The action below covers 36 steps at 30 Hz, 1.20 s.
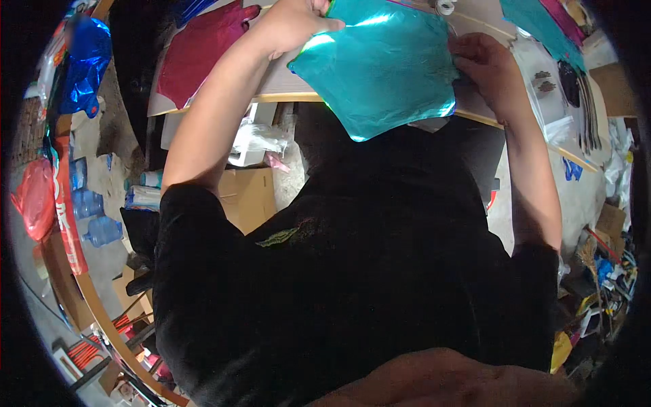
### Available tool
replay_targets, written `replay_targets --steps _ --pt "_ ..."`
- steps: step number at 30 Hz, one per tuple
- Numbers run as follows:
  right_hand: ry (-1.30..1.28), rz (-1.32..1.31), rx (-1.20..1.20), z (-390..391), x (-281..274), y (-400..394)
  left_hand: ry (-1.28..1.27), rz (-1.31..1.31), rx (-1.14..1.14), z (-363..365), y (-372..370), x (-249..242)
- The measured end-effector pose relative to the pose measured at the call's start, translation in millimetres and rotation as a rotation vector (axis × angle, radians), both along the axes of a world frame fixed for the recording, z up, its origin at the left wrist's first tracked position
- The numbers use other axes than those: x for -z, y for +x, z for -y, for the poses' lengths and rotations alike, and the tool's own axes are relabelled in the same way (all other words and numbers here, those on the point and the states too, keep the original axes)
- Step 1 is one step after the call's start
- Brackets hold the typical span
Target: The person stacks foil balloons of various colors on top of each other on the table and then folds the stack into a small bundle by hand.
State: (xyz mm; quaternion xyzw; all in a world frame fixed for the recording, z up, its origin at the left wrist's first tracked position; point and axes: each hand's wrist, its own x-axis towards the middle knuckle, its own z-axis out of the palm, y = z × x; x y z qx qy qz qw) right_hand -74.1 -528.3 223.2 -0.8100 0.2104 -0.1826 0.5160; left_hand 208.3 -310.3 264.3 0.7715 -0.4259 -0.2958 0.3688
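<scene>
workspace: cluttered craft room seen from above the wearer's chest; a pale table (298, 85) with a wooden edge sits in front of the body, boxes and bags crowd the floor to either side.
work piece: teal foil balloon (380, 64), uninflated and flat, held up over the near table edge, partly overhanging toward the black shirt.
left hand (291, 24): fingers closed on the upper left rim of the teal foil balloon, thumb side pinching the sheet.
right hand (485, 68): fingers curled against the right rim; the pinch itself is hidden behind the foil, so the exact hold cannot be told.
orientation: the sheet lies roughly face-up to the camera; its long axis appears to run from upper left to lower right, with the lower lobe pointing toward the wearer.
handling advice: keep both rims taut and level, grip only the sealed margin, avoid creasing the glossy face.
nearby items: red foil balloon (203, 51) flat on the table at left; blue foil balloon (85, 64) further left; clear packets (546, 85) at right.
</scene>
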Motion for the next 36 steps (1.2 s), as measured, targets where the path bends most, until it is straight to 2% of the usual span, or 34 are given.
replay_targets --steps 2,3,5,9,10,11,12,14,16,17,18,19,21,23,26,28,30,34,36 --pt "-0.316 -0.21 0.084 -2.8 -8.2 4.3 -0.014 0.033 0.019 0.7 5.3 7.2" --pt "-0.316 -0.21 0.085 -5.4 -12.9 7.6 -0.026 0.066 0.039 0.7 4.5 6.9" --pt "-0.728 -0.047 0.099 -12.0 -24.4 15.8 -0.01 0.039 0.015 -0.1 -3.4 1.4" --pt "-0.823 -0.009 0.076 -43.5 -71.8 38.3 -0.035 -0.019 0.038 2.6 -1.9 9.5" --pt "-0.665 -0.071 -0.03 -38.5 -75.0 46.8 -0.035 -0.018 0.04 2.5 -4.2 5.9" --pt "-0.507 -0.131 -0.135 -32.9 -76.0 54.1 0.001 0.115 0.057 2.0 -5.9 1.7" --pt "-0.507 -0.129 -0.135 -27.1 -71.8 60.1 0.038 0.247 0.072 1.1 -7.6 -1.4" --pt "-0.626 -0.285 -0.211 -26.6 -68.6 68.7 -0.013 0.242 0.092 -0.8 -12.0 -3.9" --pt "-0.726 -0.252 -0.235 -29.2 -63.2 62.9 -0.058 0.23 0.106 -5.4 -16.2 -3.6" --pt "-0.828 -0.219 -0.255 -31.9 -61.7 61.1 -0.091 0.311 0.124 -7.9 -17.7 -4.2" --pt "-0.824 -0.222 -0.258 -32.1 -57.3 60.8 -0.125 0.393 0.144 -9.3 -19.2 -4.6" --pt "-0.893 -0.169 -0.278 -31.5 -49.4 58.6 -0.122 0.388 0.144 -9.6 -16.4 -0.3" --pt "-0.957 -0.118 -0.298 -26.5 -32.2 52.5 -0.353 0.652 0.309 -11.1 -9.9 6.7" --pt "-1.115 -0.06 -0.292 -18.7 -17.6 46.8 -0.363 0.687 0.33 -13.7 -6.5 10.1" --pt "-1.169 0.07 -0.216 -17.2 -7.2 37.1 -0.405 0.758 0.356 -15.9 -4.9 16.3" --pt "-1.173 0.052 -0.229 -18.7 -9.6 33.4 -0.432 0.791 0.36 -16.7 -6.2 18.2" --pt "-1.178 0.035 -0.245 -22.9 -11.8 31.9 -0.426 0.931 0.371 -18.6 -14.9 11.4" --pt "-1.223 0.061 -0.241 -24.3 -10.3 33.2 -0.467 0.926 0.351 -20.2 -42.7 -1.8" --pt "-1.251 0.093 -0.246 -24.6 -10.0 32.4 -0.725 1.171 0.598 -14.8 -42.1 3.0"
